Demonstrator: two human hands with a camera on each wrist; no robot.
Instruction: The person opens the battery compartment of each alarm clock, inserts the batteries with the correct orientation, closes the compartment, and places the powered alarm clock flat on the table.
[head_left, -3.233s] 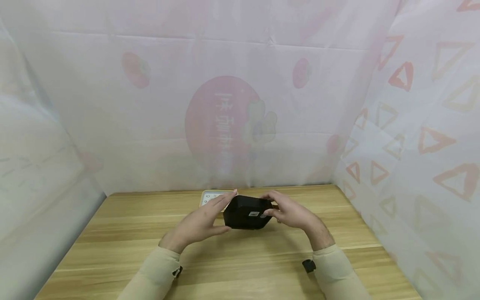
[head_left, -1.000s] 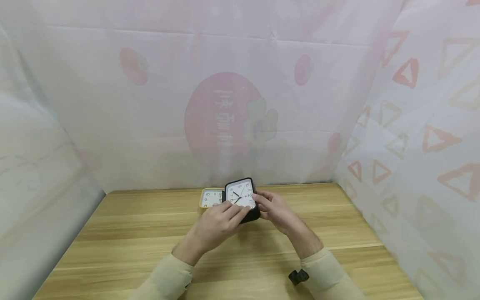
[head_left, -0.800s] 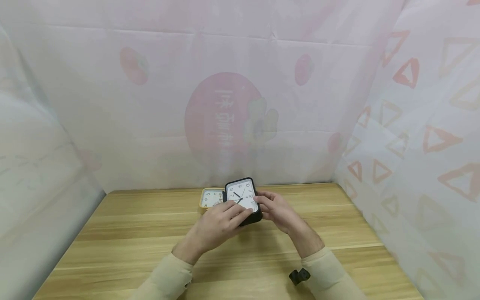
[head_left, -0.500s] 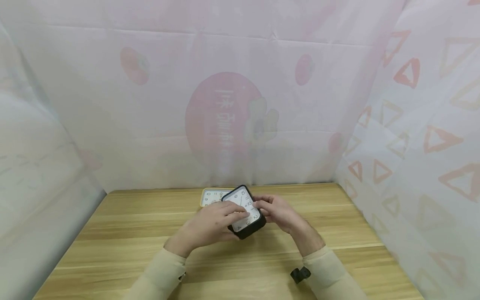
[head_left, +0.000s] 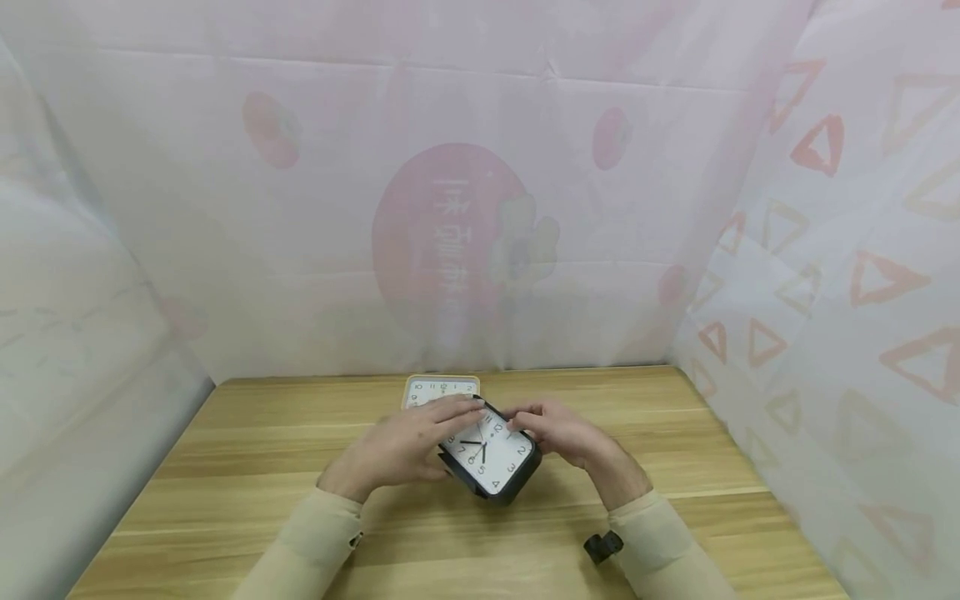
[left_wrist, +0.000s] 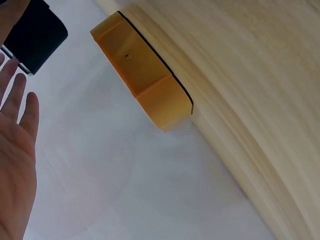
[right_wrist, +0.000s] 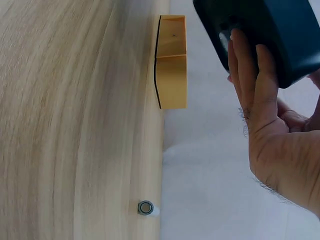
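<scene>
While the right hand (head_left: 558, 429) has its fingers and thumb clamped on the black clock (head_left: 497, 457), raised and tilted face up above the surface (head_left: 240, 467), the left hand (head_left: 401, 442) rests nearly straight, slightly parted fingers over its left side; by the far edge sits a partly hidden yellow clock (head_left: 445, 389).

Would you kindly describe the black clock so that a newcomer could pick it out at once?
Over the wooden table, find the person's left hand and right hand. Between them, gripped by the right, is the black clock, its white face turned so the numerals run askew. Its black case sets it apart from the yellow-rimmed clock behind it.
</scene>
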